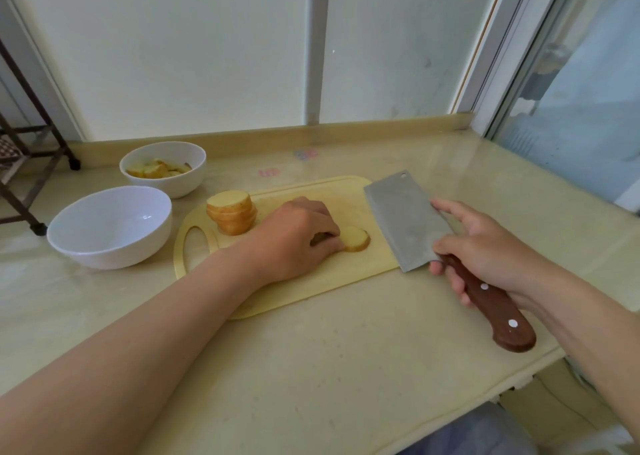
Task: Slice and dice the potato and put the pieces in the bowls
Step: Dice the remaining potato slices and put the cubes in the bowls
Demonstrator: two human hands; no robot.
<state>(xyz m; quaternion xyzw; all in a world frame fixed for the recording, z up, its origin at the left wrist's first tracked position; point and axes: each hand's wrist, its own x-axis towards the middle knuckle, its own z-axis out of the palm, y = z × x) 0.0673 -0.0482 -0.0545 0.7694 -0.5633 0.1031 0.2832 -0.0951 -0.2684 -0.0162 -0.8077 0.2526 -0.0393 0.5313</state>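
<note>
A yellow cutting board (304,281) lies on the counter. On its left end stands a stack of potato slices (231,216). My left hand (294,236) rests on the board with curled fingers pinching a single potato slice (356,239) lying flat. My right hand (485,250) grips the brown wooden handle of a cleaver (408,219), forefinger stretched along the blade, which is held over the board's right end. A white bowl (110,226) left of the board holds nothing. Behind it, a second white bowl (164,167) holds potato pieces.
The beige counter (311,357) ends at a low ledge by the wall behind and at a front edge on the lower right. A dark metal rack (24,163) stands at the far left. A window frame (512,73) rises on the right.
</note>
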